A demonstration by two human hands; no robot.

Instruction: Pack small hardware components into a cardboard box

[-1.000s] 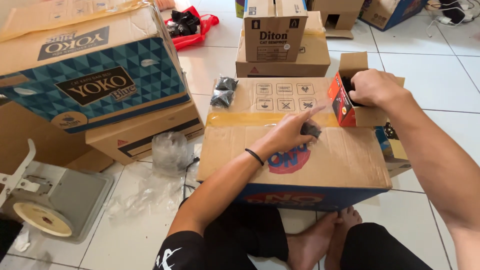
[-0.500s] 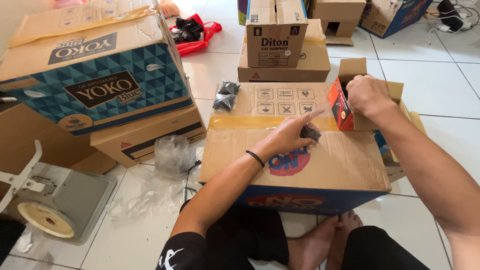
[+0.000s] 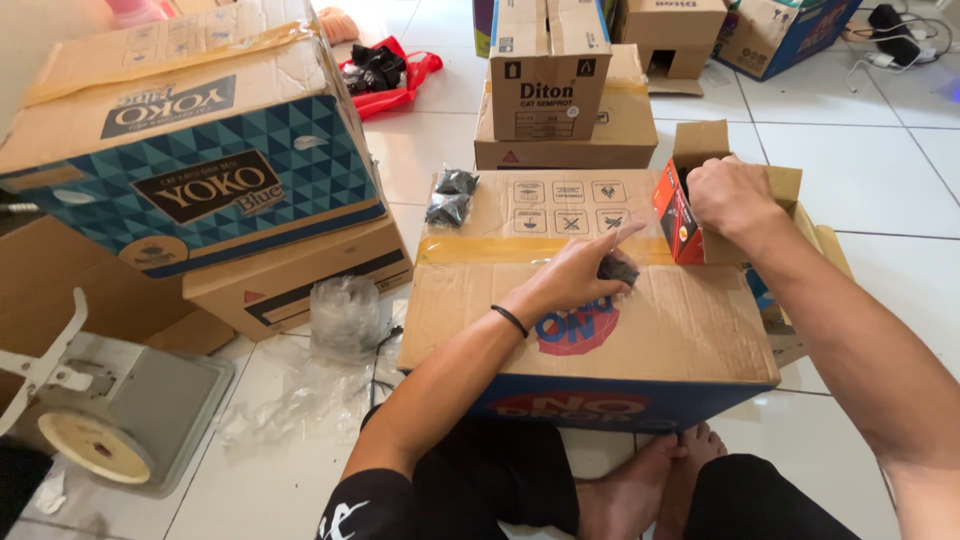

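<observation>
I sit on the floor behind a large brown carton [image 3: 690,330] with yellow tape across its top. My left hand [image 3: 585,270] rests on that top, fingers curled over a small black part [image 3: 618,270]. My right hand [image 3: 728,195] grips a small open cardboard box [image 3: 680,215] with a red and black side, standing at the carton's far right edge. A black band circles my left wrist. Two more small black parts [image 3: 450,195] lie at the carton's far left corner.
A blue-patterned carton [image 3: 190,150] lies on other boxes at left. Stacked brown cartons [image 3: 560,100] stand straight ahead. A red bag with black pieces [image 3: 385,70], crumpled clear plastic [image 3: 345,315] and a grey metal device [image 3: 110,400] sit on the white tiles.
My hands have hardly moved. The left hand stays over the black part and the right keeps hold of the small box; the view has shifted slightly.
</observation>
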